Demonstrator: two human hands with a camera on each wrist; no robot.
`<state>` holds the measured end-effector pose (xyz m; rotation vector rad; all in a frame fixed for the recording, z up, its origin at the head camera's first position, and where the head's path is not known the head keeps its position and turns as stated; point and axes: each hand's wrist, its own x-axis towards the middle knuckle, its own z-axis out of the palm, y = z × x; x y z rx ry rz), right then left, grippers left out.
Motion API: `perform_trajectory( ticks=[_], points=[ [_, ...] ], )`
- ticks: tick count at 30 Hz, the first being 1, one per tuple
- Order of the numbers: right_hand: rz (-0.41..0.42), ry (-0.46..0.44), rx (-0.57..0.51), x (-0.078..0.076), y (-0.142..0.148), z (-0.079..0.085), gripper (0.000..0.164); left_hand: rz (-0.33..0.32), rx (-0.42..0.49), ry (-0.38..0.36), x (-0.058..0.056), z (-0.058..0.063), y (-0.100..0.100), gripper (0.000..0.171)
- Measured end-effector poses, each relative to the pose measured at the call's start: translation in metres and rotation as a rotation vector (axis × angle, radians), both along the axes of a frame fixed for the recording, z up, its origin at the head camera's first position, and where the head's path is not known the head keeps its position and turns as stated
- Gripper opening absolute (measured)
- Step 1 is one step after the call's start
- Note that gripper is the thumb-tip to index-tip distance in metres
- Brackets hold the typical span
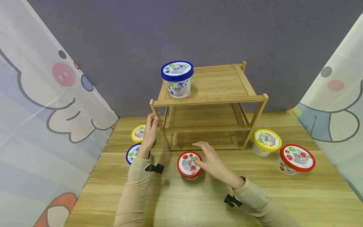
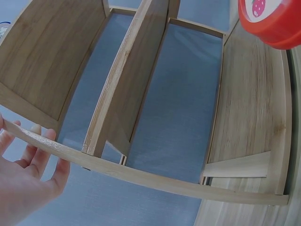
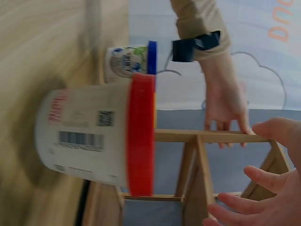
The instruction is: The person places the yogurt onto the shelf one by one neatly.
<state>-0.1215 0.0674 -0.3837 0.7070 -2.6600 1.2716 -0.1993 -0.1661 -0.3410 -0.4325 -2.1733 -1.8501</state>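
A three-tier wooden shelf [image 1: 208,128] stands at the back of the table. My left hand [image 1: 150,132] holds its left front post [image 2: 127,170], fingers bent round the wood in the left wrist view. A red-lidded tub with strawberry pictures [image 1: 186,166] sits upright in front of the shelf. Just over its right side hovers my right hand [image 1: 213,162], fingers spread and holding nothing; the right wrist view shows a gap between this hand and the tub [image 3: 89,134]. On the top tier, at the left, stands a blue-lidded tub [image 1: 178,78].
Left of the shelf, a yellow-lidded tub [image 1: 138,133] and another blue-lidded tub [image 1: 132,154] are partly hidden by my left arm. To the right stand a yellow-lidded tub [image 1: 266,140] and a second red-lidded tub [image 1: 297,158]. Printed curtains [image 1: 34,104] hang at both sides.
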Motion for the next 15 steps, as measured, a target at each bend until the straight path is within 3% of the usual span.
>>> perform_trajectory(
  ticks=[6, 15],
  points=[
    [-0.047, 0.043, 0.129, 0.005, -0.008, -0.019, 0.055, 0.003, 0.006, 0.005, 0.001, 0.0, 0.0, 0.03],
    [-0.073, 0.105, 0.235, 0.008, -0.017, -0.043, 0.065, 0.014, -0.004, 0.009, 0.001, -0.001, 0.001, 0.03]
  ],
)
